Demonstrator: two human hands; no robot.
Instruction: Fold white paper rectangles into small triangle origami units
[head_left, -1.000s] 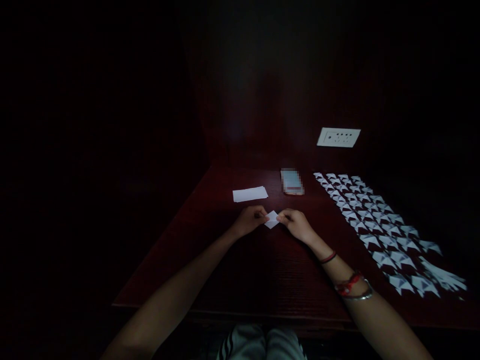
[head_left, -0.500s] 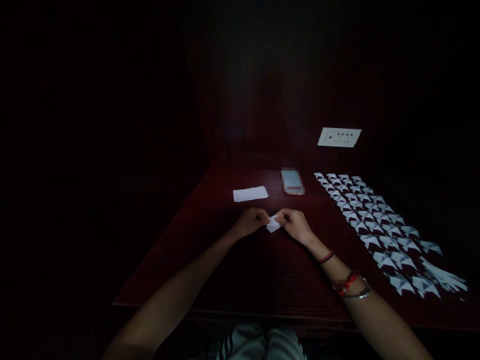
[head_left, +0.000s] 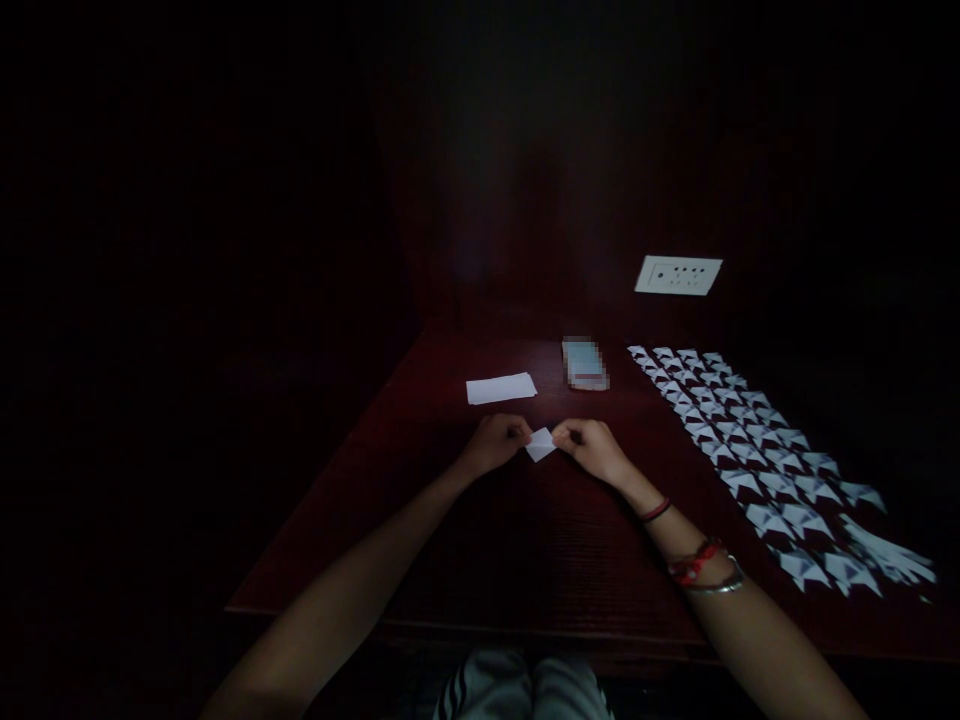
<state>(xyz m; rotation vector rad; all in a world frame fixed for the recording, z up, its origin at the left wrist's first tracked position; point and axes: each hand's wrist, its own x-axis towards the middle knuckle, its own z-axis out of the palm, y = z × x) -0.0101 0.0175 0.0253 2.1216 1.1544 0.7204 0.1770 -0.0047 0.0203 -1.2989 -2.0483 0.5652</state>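
A small folded piece of white paper (head_left: pixel 541 444) is held low over the dark red table, between my two hands. My left hand (head_left: pixel 498 442) pinches its left corner between thumb and fingers. On the opposite side, my right hand (head_left: pixel 594 447) grips the right corner the same way. The paper looks diamond-shaped, with a crease running across it. Just beyond my left hand lies a stack of white paper sheets (head_left: pixel 501 388).
Rows of several folded white paper pieces (head_left: pixel 780 487) cover the table's right side, with a bundle of thin paper strips (head_left: pixel 889 550) near them. A blurred phone-like object (head_left: pixel 585 362) lies at the back. A white socket panel (head_left: pixel 679 275) is on the wall.
My hands have drawn slightly apart, so more of the folded paper shows between them. The paper has shifted a little to the left and its crease is more visible.
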